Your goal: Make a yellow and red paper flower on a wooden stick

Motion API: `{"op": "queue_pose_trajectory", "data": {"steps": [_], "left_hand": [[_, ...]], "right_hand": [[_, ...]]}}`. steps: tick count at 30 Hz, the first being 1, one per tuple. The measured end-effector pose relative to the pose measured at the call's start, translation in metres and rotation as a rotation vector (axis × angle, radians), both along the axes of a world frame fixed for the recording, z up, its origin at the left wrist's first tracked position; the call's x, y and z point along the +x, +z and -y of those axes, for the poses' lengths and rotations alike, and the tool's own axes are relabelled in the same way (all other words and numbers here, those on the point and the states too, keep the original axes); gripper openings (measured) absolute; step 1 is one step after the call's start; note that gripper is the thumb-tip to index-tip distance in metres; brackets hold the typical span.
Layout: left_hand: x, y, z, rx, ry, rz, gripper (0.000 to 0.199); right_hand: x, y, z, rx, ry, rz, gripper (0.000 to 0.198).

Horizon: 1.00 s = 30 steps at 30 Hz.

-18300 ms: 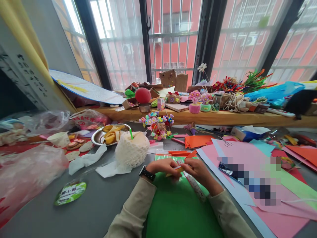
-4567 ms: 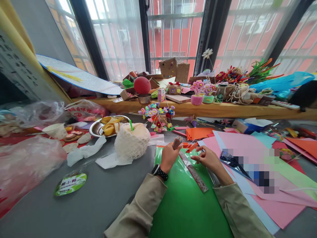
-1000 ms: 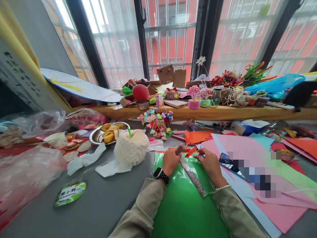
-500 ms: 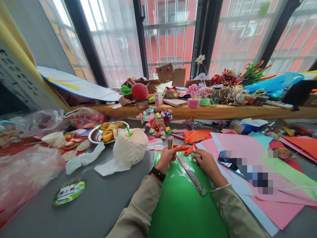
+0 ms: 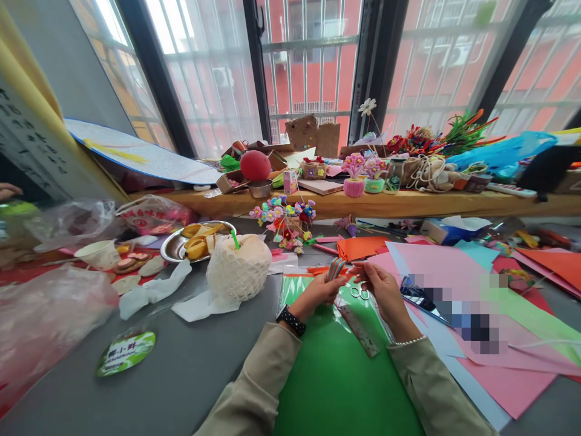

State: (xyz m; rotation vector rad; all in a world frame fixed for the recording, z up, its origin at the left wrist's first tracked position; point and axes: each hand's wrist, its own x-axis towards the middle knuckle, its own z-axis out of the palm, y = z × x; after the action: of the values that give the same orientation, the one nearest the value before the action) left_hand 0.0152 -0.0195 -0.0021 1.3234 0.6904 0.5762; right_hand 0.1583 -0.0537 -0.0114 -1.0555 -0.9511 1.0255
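Observation:
My left hand (image 5: 321, 289) is closed around a small bundle of multicoloured paper strips (image 5: 336, 268), whose ends stick up above the fingers. Just right of it, my right hand (image 5: 379, 292) has its fingers pinched together close to the strips; what they hold is too small to make out. Below the right fingers are the handle rings of scissors (image 5: 359, 293), over a green folder (image 5: 345, 375). A patterned ruler (image 5: 358, 330) lies slanted on the folder. Orange paper pieces (image 5: 320, 270) lie along its far edge, partly behind my hands.
Left stand a net-wrapped coconut (image 5: 238, 266) with a green straw and a metal bowl (image 5: 167, 248) with peels. A bunch of small flowers (image 5: 285, 221) is beyond my hands. Right are pink sheets (image 5: 508, 387) and a phone (image 5: 420, 298). Another person's hand (image 5: 9, 191) shows far left.
My right hand has lifted and moved right and up beside the strips, leaving the scissors' rings in view. My left hand has shifted right, tilting the strips. Another person's hand has appeared far left.

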Motion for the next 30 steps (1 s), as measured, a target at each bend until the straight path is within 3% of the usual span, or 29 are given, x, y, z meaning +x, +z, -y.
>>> {"op": "queue_pose_trajectory", "data": {"steps": [2,7,10,13,17,21,25,30], "left_hand": [[0.001,-0.001,0.002,-0.042,-0.086,0.062,0.030],[0.000,-0.002,0.006,-0.106,-0.313,0.145,0.032],[0.000,-0.001,0.006,-0.126,-0.379,0.139,0.032],[0.002,-0.001,0.007,-0.014,-0.303,0.044,0.035],[0.007,-0.006,0.010,0.267,-0.140,-0.124,0.033],[0.011,-0.011,0.012,0.417,-0.058,-0.158,0.025],[0.012,-0.011,0.011,0.407,-0.055,-0.145,0.026],[0.005,-0.007,0.009,0.160,-0.196,-0.059,0.033]], "right_hand": [[0.000,0.001,0.001,-0.018,0.024,0.019,0.031],[-0.008,0.005,0.005,-0.060,0.254,0.018,0.041],[-0.010,0.005,0.006,-0.068,0.266,0.014,0.042],[-0.009,0.005,0.006,-0.100,0.245,0.028,0.040],[-0.011,0.009,0.005,-0.142,0.170,0.055,0.038],[-0.013,0.011,0.006,-0.150,0.144,0.084,0.034],[-0.012,0.008,0.007,-0.122,0.145,0.115,0.031],[-0.011,0.006,0.007,-0.138,0.139,0.102,0.034]]}}
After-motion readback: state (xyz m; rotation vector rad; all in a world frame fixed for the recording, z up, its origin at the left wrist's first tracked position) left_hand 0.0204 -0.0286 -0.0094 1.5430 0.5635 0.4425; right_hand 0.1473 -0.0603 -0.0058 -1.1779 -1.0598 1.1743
